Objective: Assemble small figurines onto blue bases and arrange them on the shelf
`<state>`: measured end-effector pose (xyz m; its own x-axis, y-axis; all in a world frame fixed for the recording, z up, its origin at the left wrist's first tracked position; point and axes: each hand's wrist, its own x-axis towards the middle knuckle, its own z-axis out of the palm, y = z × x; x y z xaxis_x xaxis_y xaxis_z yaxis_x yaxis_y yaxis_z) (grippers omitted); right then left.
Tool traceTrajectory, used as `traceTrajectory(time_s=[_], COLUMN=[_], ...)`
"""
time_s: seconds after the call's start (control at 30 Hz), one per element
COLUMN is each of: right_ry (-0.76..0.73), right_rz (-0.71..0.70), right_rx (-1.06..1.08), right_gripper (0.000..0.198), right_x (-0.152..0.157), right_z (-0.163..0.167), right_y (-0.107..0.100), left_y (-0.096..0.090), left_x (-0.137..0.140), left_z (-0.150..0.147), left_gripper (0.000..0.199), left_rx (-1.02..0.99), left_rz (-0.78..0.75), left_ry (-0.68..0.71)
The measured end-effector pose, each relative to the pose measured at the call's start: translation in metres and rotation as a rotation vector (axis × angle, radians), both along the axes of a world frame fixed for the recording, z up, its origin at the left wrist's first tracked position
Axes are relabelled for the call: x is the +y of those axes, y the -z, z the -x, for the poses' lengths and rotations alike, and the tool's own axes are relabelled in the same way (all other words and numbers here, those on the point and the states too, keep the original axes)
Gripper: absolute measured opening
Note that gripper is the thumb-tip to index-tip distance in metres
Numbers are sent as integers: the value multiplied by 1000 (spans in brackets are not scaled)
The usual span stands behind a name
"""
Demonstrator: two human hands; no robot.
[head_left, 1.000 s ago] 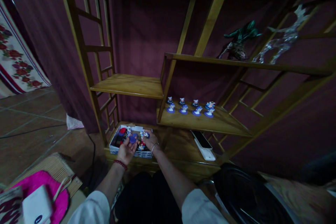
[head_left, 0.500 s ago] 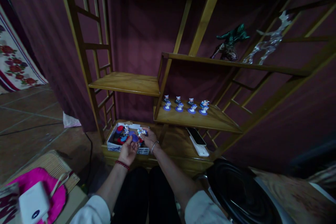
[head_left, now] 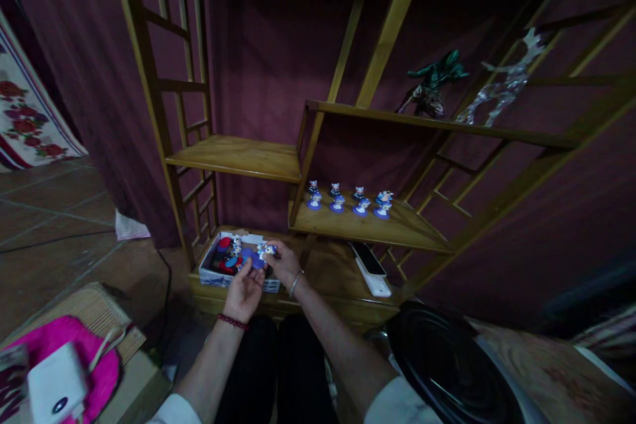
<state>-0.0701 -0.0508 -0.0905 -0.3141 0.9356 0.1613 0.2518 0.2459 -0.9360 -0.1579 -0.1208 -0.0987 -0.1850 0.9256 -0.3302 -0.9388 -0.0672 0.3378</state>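
Note:
Over an open cardboard box (head_left: 212, 276) at the shelf's foot, my left hand (head_left: 245, 294) is closed on a round purple base (head_left: 255, 259). My right hand (head_left: 285, 266) pinches a small white-and-purple figurine (head_left: 267, 250) close beside that base; whether the two touch I cannot tell. Inside the box lie a red disc (head_left: 225, 244), a blue disc (head_left: 232, 262) and another small figurine (head_left: 237, 246). To the right, several little figurines stand in two rows on the middle shelf, among them a purple-and-white one (head_left: 361, 207) at the front.
A dark phone (head_left: 368, 258) lies over a white object (head_left: 376, 286) on the lower board. Above stand a green figure (head_left: 434, 83) and a clear glass figure (head_left: 507, 83). A black round stool-like object (head_left: 452, 364) is at lower right; a white power bank (head_left: 57, 381) lies on pink cloth at left.
The base in my left hand and the figurine in my right hand have come closer together, and the base has turned a little. The camera view has shifted slightly.

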Motion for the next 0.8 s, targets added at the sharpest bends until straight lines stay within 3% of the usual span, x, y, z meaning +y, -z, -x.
traceTrajectory(time_s=[0.4, 0.8], right_ry=[-82, -104], right_rz=[-110, -194], right_rx=[-31, -116], right_gripper=[25, 24], right_x=[-27, -36], right_z=[-18, -28], right_y=[-43, -60], left_y=[-27, -28], left_x=[-21, -24], left_z=[-12, -21], left_gripper=[14, 14], left_rx=[56, 61], left_rz=[-90, -57], left_ry=[-37, -8])
